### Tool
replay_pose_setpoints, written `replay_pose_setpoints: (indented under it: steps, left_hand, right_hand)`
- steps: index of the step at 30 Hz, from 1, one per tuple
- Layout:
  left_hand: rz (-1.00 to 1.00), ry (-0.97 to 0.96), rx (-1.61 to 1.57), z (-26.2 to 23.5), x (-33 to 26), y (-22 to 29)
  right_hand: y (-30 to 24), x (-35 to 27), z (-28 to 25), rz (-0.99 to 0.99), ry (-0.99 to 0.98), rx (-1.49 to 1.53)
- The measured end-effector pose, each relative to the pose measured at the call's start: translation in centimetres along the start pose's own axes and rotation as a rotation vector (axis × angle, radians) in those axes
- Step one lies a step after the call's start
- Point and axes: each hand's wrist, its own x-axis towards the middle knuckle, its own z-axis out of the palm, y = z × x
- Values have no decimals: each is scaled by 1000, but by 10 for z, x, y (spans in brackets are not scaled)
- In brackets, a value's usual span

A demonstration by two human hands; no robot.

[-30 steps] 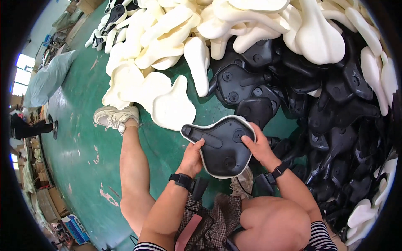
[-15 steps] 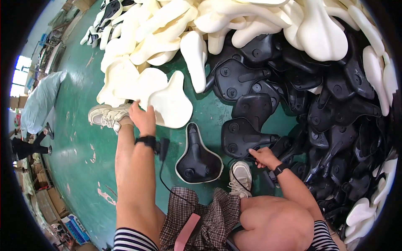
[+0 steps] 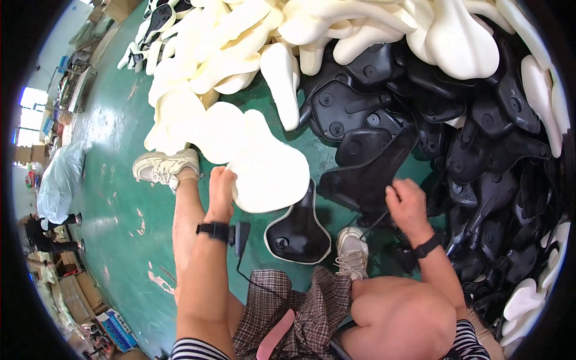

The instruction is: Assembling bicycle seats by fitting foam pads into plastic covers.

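My left hand [image 3: 222, 195] is closed on the edge of a cream foam bicycle saddle pad [image 3: 273, 174], which is raised from the floor. Under its lower right edge, partly covered, lies a black saddle base [image 3: 298, 237] with a pale rim. My right hand [image 3: 409, 207] has its fingers closed at the near edge of another black saddle base [image 3: 372, 174], which is tilted, its narrow end toward the pile. Just where the fingertips meet that base is blurred. Each wrist wears a black strap with a small device.
Cream foam pads [image 3: 240, 36] are heaped along the far side. Black saddle bases [image 3: 480, 144] pile up on the right. My shoes [image 3: 352, 252] stand on the green floor [image 3: 120, 210]. At the far left are a wrapped bundle [image 3: 62, 183], boxes and a person in dark clothes.
My left hand has taken hold of a cream pad and drawn it right and nearer. The black base by my right hand has tilted and turned, and that hand has moved right and farther away.
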Motion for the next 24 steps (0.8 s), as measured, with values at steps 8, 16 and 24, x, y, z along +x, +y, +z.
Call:
replay_pose_setpoints:
  steps: [8, 16, 24]
  left_hand:
    - [374, -101, -20, 62, -113, 48]
    - [268, -258, -305, 95, -130, 54]
    - [268, -277, -401, 102, -124, 58]
  right_hand:
    - [-48, 48, -41, -159, 15, 241]
    - [-67, 51, 0, -160, 167, 399]
    - [-57, 63, 27, -185, 272, 432]
